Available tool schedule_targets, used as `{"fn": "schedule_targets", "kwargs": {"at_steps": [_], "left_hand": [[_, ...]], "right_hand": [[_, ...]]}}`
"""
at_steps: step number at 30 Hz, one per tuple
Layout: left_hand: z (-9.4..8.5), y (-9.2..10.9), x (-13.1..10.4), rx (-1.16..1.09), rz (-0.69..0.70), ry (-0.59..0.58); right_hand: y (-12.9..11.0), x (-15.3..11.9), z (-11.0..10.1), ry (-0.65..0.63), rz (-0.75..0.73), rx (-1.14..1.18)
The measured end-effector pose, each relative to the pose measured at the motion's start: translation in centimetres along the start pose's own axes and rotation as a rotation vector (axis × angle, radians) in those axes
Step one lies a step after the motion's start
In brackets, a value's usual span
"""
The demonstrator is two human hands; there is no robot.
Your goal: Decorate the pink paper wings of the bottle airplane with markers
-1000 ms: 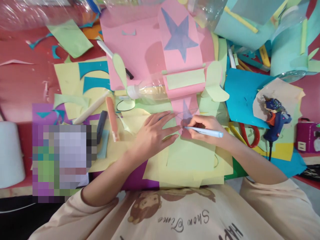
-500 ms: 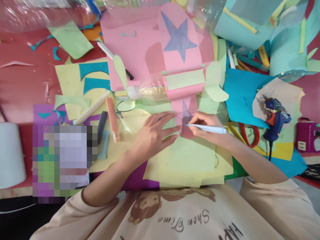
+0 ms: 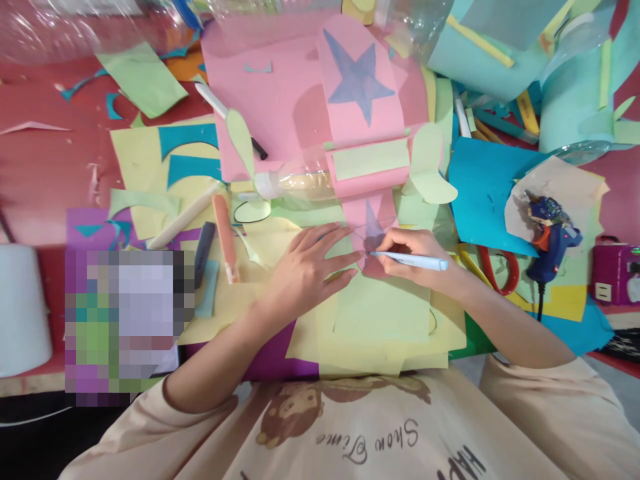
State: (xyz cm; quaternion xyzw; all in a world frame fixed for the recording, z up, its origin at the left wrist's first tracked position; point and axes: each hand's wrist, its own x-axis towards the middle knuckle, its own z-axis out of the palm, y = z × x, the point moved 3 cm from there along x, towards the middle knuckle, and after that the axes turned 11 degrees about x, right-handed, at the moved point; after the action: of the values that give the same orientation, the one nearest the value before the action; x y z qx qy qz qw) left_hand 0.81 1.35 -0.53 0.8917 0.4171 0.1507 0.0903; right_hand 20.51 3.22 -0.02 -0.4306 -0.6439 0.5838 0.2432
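A paper airplane model lies before me, built on a clear plastic bottle point(image 3: 305, 181) with pink paper wings. The far wing point(image 3: 335, 120) carries a blue star point(image 3: 361, 79). On the near wing a second blue star point(image 3: 371, 230) is partly covered by my fingers. My right hand point(image 3: 413, 257) pinches a light blue marker point(image 3: 417, 261), its tip on the near wing by the star. My left hand point(image 3: 315, 263) lies flat with fingers spread, fingertips at the wing's left edge. Pale green tail pieces point(image 3: 430, 167) sit at the bottle's right end.
A blue glue gun point(image 3: 550, 250) rests on paper at right, beside red-handled scissors point(image 3: 503, 270). An orange marker point(image 3: 226, 237) and a dark marker point(image 3: 204, 253) lie at left among paper scraps. A white roll point(image 3: 23, 310) stands far left.
The marker in my right hand has shifted slightly left and down along the near wing's star. My left hand stays in place.
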Motion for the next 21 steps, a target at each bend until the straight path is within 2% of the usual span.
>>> {"fn": "schedule_targets", "kwargs": {"at_steps": [12,21], "left_hand": [[0.09,-0.09,-0.09,0.015,0.014,0.015],[-0.16,0.09,0.11,0.017,0.023,0.035]], "right_hand": [[-0.23,-0.32,0.07,-0.112,0.098,-0.027],[0.05,0.07,-0.1,0.014,-0.009,-0.013]]}}
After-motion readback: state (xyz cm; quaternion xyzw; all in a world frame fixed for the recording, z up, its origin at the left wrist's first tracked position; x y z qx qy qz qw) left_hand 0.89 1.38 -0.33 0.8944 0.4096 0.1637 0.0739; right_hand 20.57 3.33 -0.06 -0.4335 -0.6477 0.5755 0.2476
